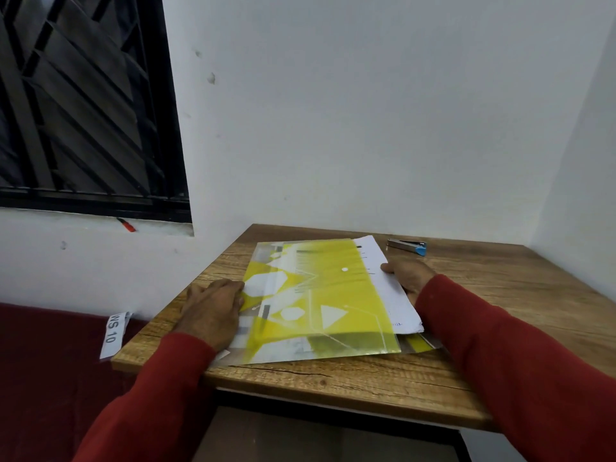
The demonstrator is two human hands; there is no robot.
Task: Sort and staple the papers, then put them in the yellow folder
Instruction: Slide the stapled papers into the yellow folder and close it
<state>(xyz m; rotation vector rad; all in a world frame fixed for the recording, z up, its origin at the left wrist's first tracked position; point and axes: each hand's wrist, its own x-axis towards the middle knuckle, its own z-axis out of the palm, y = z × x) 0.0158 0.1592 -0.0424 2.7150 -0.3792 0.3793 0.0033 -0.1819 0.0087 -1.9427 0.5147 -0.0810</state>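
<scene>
The left hand (213,303) pinches the translucent yellow plastic folder (320,305) steady; the right hand (408,276) grips the white papers (388,288) (half in) — best slid flat, edges square.

Plain home room, makeshift desk corner

Small wood-grain table (500,295) vs bare white walls (366,111), barred window (83,105), maroon seat (50,361), "WS 10" label (111,335).
</scene>
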